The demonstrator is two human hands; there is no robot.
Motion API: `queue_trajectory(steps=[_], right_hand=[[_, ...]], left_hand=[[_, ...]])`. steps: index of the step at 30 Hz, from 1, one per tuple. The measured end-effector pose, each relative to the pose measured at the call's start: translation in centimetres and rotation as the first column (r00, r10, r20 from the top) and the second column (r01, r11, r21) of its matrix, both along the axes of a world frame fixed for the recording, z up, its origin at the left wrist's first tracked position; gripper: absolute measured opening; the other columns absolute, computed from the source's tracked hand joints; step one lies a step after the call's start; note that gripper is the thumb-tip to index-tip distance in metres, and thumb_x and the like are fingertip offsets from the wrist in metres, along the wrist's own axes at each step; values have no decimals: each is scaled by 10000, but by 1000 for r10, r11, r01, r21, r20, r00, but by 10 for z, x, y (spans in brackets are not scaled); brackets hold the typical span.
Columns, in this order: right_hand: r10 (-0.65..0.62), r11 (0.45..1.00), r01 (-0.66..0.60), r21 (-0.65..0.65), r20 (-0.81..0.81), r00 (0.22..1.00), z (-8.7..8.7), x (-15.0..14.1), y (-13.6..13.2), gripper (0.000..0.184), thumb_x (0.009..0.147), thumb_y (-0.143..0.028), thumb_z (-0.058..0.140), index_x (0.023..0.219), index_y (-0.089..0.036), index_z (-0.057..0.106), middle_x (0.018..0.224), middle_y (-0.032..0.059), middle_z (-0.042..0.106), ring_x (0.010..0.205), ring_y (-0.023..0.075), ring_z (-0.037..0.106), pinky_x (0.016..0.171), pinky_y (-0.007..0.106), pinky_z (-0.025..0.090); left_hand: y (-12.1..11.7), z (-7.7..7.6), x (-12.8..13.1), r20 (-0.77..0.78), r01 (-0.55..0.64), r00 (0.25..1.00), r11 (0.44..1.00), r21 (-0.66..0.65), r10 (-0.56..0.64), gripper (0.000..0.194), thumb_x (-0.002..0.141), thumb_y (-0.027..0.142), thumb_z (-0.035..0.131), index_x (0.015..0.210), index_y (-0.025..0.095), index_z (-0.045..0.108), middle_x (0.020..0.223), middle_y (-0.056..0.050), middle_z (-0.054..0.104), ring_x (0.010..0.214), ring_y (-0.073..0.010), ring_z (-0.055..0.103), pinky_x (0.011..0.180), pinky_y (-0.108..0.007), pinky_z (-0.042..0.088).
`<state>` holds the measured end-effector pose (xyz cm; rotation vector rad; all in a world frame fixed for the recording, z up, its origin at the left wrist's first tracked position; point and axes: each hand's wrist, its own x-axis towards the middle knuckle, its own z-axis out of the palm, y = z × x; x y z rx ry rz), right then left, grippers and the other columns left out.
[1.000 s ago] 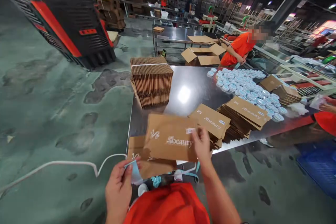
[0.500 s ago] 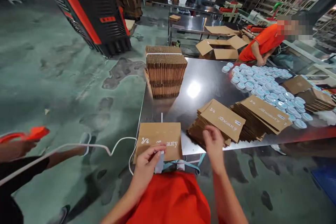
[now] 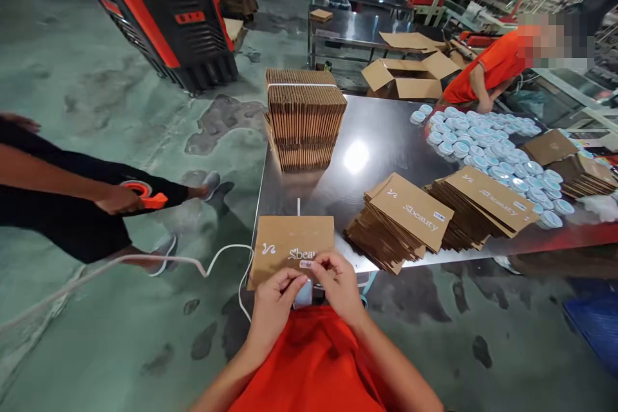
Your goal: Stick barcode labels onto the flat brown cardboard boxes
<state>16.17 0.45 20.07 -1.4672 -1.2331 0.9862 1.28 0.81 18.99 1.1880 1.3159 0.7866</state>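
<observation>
My left hand (image 3: 275, 309) and my right hand (image 3: 340, 286) meet at the near edge of a flat kraft-card box (image 3: 284, 244) printed with a white "Sbeauty" logo. My left hand holds a pale blue packet (image 3: 303, 294) against the box's lower edge. Fingers of my right hand pinch a small label (image 3: 306, 264) on the box's face. The box's lower part is hidden behind my hands.
Ahead on the steel table (image 3: 376, 135) stand a strapped stack of kraft card (image 3: 305, 119), printed card piles (image 3: 410, 212), and many blue-white round tins (image 3: 483, 148). A co-worker in orange (image 3: 490, 71) leans beyond them. A person (image 3: 82, 187) on the left holds an orange tool (image 3: 145, 196).
My right hand has moved left from the printed piles to the box and now pinches the label. The person on the left has moved further into view, and the view has tilted slightly.
</observation>
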Motion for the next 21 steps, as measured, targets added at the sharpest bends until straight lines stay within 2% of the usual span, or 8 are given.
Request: queue_trajectory(steps=[4,7,9,12,17,21], right_hand=[[-218,973,226,-52,133,967,-34,30,34,171,743,-305,581,626,-182,574,796,39,616,780,169,556,681,264,438],[-167,959,206,-193,205,965,-59,46,58,193,692,-256,582,519,-182,542,609,4,579,633,151,536,619,257,419],[-113,957,162,-242,204,972,-68,50,66,192,690,-246,570,511,-180,557,537,-13,557,540,132,501,553,244,384],[-83,967,139,-215,248,965,-72,49,70,190,691,-227,566,511,-172,585,548,-6,584,542,128,505,548,237,359],[-25,969,107,-222,345,938,-73,48,74,205,694,-195,572,492,-176,592,553,8,593,585,144,521,588,244,360],[-44,966,160,-201,483,875,-71,43,73,178,699,-158,580,525,-179,605,645,32,594,671,163,540,648,258,390]], left_hand=[[5,-25,0,108,-77,990,987,-138,92,283,665,428,669,762,162,660,691,-41,722,639,-198,661,594,-275,510],[12,-43,0,210,-98,965,959,-266,157,370,592,448,720,810,161,634,689,-52,732,640,-222,689,592,-310,537],[15,-51,0,232,-108,956,949,-297,182,397,548,439,750,804,163,623,674,-52,732,640,-229,697,588,-318,544],[17,-58,0,240,-124,949,941,-315,205,400,526,419,759,795,159,619,690,-58,739,670,-237,709,595,-318,552],[17,-59,0,241,-108,951,938,-330,195,351,549,369,749,795,154,621,736,-67,748,707,-245,718,608,-321,561],[18,-59,-1,245,-98,951,935,-341,189,328,562,350,740,799,159,618,716,-56,742,699,-243,719,619,-326,566]])
